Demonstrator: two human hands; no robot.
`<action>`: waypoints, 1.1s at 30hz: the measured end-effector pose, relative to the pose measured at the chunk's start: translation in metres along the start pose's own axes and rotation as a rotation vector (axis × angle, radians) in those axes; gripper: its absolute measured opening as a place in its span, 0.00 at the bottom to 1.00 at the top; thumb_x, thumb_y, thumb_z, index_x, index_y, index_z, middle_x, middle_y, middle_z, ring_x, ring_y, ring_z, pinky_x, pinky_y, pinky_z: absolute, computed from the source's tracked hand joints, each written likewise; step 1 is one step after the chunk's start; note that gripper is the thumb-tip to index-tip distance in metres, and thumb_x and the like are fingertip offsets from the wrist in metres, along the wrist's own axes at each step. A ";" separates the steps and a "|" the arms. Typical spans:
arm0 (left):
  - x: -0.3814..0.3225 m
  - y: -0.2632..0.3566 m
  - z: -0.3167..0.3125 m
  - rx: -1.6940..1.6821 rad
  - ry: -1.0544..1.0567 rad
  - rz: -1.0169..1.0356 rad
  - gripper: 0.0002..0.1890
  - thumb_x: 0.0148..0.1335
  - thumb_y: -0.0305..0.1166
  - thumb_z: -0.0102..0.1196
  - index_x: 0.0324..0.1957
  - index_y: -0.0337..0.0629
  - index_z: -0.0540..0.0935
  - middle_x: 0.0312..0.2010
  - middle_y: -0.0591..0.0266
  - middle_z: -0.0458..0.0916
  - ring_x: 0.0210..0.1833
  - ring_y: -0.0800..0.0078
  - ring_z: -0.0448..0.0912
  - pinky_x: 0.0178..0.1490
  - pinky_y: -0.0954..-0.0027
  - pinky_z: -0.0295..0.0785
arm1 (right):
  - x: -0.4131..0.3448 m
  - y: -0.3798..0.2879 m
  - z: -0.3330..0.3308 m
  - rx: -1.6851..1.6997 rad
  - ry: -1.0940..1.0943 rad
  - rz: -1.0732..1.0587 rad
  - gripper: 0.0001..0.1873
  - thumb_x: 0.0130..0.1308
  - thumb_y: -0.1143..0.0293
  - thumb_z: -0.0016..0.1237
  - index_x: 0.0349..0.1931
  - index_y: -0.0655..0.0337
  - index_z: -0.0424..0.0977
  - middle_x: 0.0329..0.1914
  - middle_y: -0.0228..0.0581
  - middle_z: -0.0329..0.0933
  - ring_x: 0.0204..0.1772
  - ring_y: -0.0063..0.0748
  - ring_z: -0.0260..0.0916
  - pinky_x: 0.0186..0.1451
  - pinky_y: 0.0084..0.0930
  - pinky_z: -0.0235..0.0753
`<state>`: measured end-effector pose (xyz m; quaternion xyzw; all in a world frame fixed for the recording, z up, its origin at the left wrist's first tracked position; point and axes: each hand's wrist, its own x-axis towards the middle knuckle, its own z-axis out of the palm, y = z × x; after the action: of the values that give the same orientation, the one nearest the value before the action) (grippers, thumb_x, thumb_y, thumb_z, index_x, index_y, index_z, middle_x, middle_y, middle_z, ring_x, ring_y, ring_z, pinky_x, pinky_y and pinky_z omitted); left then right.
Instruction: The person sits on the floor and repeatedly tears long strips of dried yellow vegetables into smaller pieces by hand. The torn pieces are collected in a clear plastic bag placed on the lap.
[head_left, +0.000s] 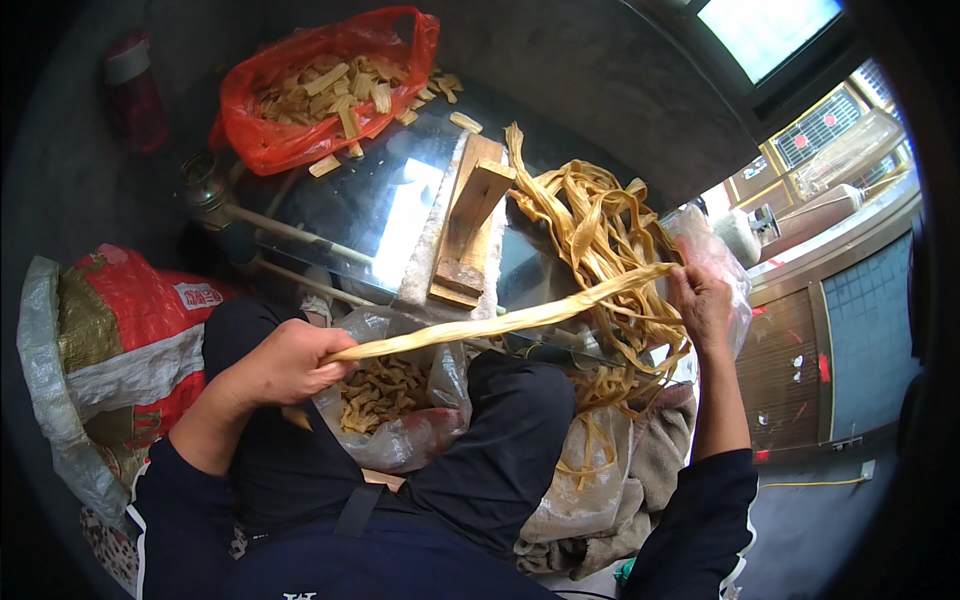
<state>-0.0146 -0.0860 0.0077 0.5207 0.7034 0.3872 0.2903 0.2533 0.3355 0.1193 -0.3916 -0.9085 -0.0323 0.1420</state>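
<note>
A long, pale-yellow, wrinkled strip, which looks like dried bean-curd skin, stretches across in front of me. My left hand grips its lower end, while my right hand holds the other end, higher up. Just beyond the strip, a wooden block with an upright board rests on a pale, worn pad on the glass-topped table. A tangle of similar long strips lies at the table's right side, next to my right hand, and hangs over the edge.
An open red plastic bag of short cut pieces stands at the back left. Between my knees sits a clear bag with small brownish pieces. A red-and-white woven sack is at left; a bottle stands behind.
</note>
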 end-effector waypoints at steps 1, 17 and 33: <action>0.004 -0.002 0.006 0.036 0.015 0.002 0.09 0.54 0.27 0.57 0.38 0.40 0.78 0.23 0.53 0.77 0.26 0.58 0.78 0.31 0.66 0.71 | 0.002 0.005 0.002 -0.230 0.088 0.035 0.04 0.63 0.70 0.51 0.36 0.57 0.78 0.30 0.34 0.76 0.37 0.28 0.72 0.46 0.37 0.67; 0.095 0.044 0.014 0.640 0.616 0.572 0.07 0.47 0.28 0.56 0.32 0.41 0.78 0.18 0.63 0.70 0.20 0.64 0.73 0.24 0.66 0.68 | -0.078 -0.219 0.050 1.285 -0.561 -0.014 0.16 0.65 0.67 0.53 0.48 0.66 0.73 0.24 0.30 0.76 0.27 0.14 0.67 0.32 0.15 0.70; 0.103 0.031 -0.001 -0.012 0.171 0.396 0.18 0.48 0.23 0.62 0.44 0.33 0.79 0.29 0.51 0.80 0.31 0.57 0.81 0.36 0.66 0.75 | -0.055 -0.217 0.077 1.401 -0.537 -0.077 0.07 0.57 0.76 0.58 0.34 0.67 0.76 0.25 0.34 0.78 0.28 0.14 0.71 0.32 0.16 0.72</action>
<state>-0.0297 0.0173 0.0340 0.6124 0.6069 0.4836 0.1510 0.1150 0.1596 0.0413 -0.1720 -0.7330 0.6451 0.1303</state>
